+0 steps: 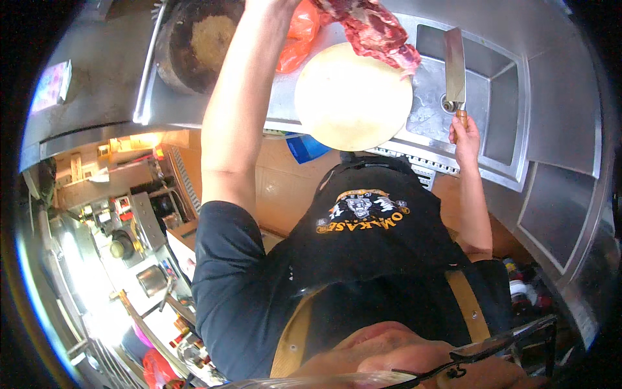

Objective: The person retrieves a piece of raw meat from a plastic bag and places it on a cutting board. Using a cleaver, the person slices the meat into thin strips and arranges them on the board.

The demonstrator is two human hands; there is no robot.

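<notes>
My right hand point(465, 135) is closed round the wooden handle of a cleaver point(455, 68), whose broad blade points away over the sink. A long piece of raw red meat point(376, 34) extends from the top edge of the picture down over the far right part of a round, pale cutting board point(352, 107). My left arm reaches up to the top edge, where the wrist shows but the fingers are cut off, so the left hand's hold is hidden. An orange-red plastic bag point(299, 36) lies between that arm and the meat.
The steel sink point(522, 116) adjoins the board's right side. A dark round vessel point(170, 73) with tan contents stands left of my left arm on the steel counter point(284, 104). Below the counter's front edge is a blue plastic object point(307, 147). Shelves and kitchenware appear at far left.
</notes>
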